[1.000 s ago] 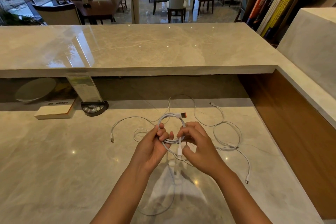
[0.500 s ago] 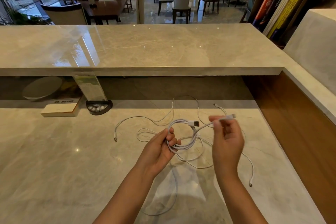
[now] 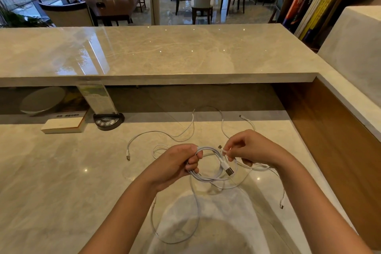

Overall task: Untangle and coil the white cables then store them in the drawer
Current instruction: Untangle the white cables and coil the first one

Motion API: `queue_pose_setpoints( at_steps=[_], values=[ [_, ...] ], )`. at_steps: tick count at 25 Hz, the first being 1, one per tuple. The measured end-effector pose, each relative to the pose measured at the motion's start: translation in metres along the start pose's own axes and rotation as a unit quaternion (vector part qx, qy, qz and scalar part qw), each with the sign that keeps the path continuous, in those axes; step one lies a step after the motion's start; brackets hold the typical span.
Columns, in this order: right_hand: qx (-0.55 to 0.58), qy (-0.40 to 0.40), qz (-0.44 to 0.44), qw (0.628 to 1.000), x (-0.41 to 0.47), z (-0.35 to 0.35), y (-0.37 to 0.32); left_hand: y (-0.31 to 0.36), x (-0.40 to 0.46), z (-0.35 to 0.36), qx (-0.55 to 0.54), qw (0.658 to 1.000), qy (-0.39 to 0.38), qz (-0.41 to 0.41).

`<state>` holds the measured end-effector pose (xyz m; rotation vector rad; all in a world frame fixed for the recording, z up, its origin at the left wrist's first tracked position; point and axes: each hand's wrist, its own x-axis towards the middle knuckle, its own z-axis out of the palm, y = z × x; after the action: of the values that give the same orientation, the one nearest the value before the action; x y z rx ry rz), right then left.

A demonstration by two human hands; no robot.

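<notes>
Cables [image 3: 208,163] being coiled mid-frame, over the lower counter [image 3: 61,181].

Left hand [image 3: 177,164] is gripping a small coil, fingers curled round its strands, while the right hand [image 3: 245,148] is pinching a white plug end just right of the coil, its other fingers loosely bent. A USB plug [image 3: 228,170] is dangling off the coil between the two hands. Looser strands are trailing across the counter toward the upper middle of the frame and down to the bottom centre, with a connector [image 3: 128,155] lying at centre left. No drawer is showing anywhere. To my eye these leads are light, limp and springy, likely to unwind if released, so holding is best where the loops cross, with free ends taken by their stiff plugs. The smooth stone is looking slick, so strands should be sliding rather than snagging.
</notes>
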<state>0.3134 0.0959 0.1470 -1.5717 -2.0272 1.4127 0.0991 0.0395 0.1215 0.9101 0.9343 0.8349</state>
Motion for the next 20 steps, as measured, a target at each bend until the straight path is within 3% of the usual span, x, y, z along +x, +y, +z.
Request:
queue_pose_setpoints(
  at_steps=[3, 11, 14, 15, 20],
  values=[
    [-0.032, -0.097, -0.058, 0.993, 0.000, -0.003, -0.012, 0.008, 0.002, -0.001, -0.004, 1.000, -0.013, -0.009],
    [0.008, -0.082, -0.133, 0.988, 0.001, 0.021, -0.029, 0.002, 0.004, 0.002, -0.035, 0.997, 0.036, -0.061],
    [-0.153, -0.004, -0.193, 0.969, 0.002, 0.028, -0.029, 0.005, 0.006, 0.002, -0.047, 0.996, 0.037, -0.066],
    [-0.161, 0.015, -0.205, 0.965, 0.003, 0.029, -0.028, 0.007, 0.007, 0.001, -0.062, 0.995, 0.040, -0.068],
    [-0.023, 0.116, -0.169, 0.979, 0.010, 0.036, -0.013, -0.005, 0.006, 0.000, -0.241, 0.965, 0.091, -0.057]
  ],
)
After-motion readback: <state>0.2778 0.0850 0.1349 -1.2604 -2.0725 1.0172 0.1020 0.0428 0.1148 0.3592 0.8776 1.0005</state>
